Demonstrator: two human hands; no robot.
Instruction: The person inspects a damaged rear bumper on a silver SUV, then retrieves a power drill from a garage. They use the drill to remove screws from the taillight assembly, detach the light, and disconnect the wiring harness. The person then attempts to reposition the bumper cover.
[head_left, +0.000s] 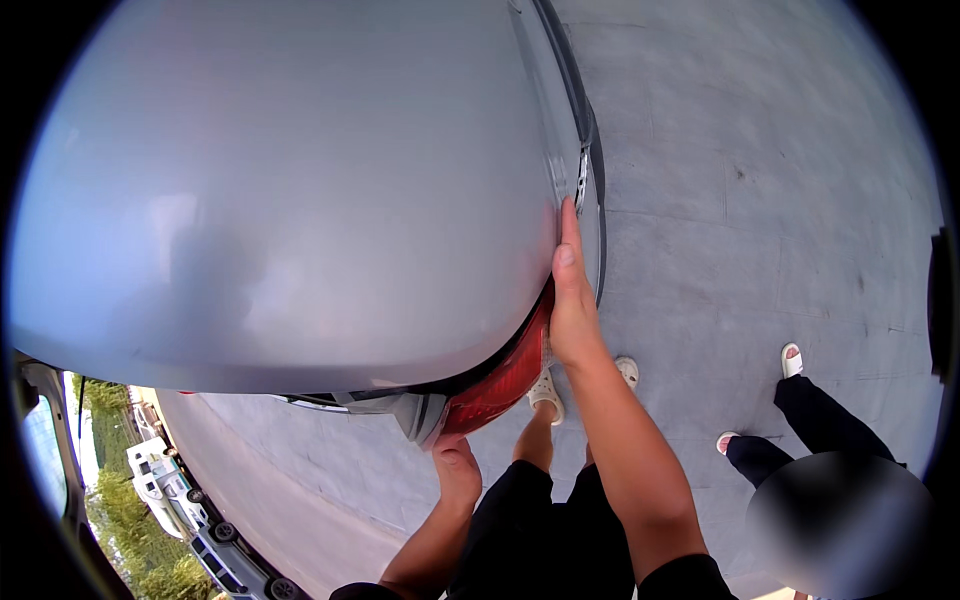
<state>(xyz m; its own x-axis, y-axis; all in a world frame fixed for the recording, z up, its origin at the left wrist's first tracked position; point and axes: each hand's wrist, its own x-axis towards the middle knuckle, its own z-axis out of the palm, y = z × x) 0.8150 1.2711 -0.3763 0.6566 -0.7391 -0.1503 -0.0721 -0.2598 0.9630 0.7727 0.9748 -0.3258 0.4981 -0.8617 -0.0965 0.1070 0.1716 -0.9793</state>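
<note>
A silver-grey car body panel, smooth and rounded, fills the upper left. Below its lower right corner sits a red tail light, with a dark gap along the edge between them. My right hand lies along the panel's right edge by the lamp's upper end, fingers stretched out and holding nothing. At the lamp's lower left end is my left hand, touching it from below. Its thumb is bent; its other fingers are mostly hidden, so its grip is unclear.
Grey paved ground stretches along the right. Another person's dark-trousered leg and light slippers show at the right, beside a blurred round shape. Parked vehicles and trees stand at the lower left.
</note>
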